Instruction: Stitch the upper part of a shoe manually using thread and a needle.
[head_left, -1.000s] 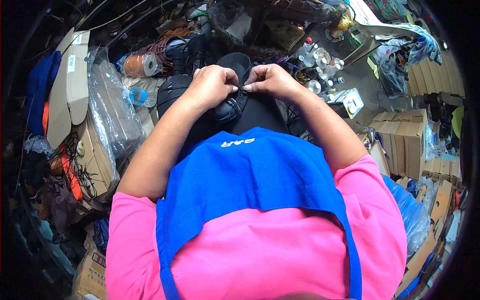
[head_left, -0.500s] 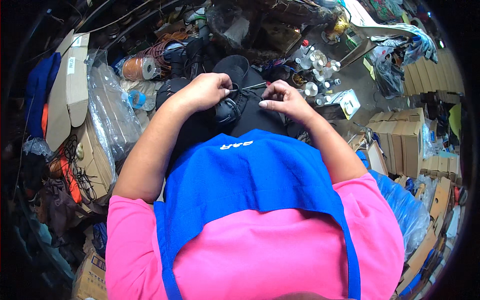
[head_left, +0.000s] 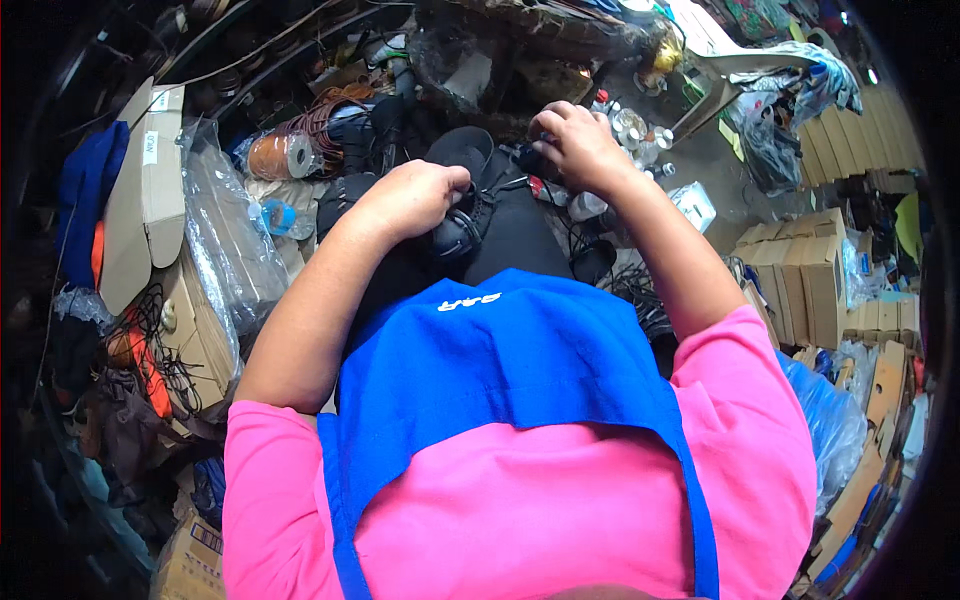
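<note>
Our right hand (head_left: 575,150) has swung out toward one o'clock, fist drawing the black lace (head_left: 503,186) taut; left hand (head_left: 415,198) grips the black shoe (head_left: 460,225) on our lap (stitch tightening, we judge).

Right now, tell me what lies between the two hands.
In the head view, the black shoe spans the gap: the left hand grips its side, and a dark lace runs from it up toward the right hand.

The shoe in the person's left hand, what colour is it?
Black all over, laces too: the low laced shoe held by the left hand, seen in the head view.
</note>
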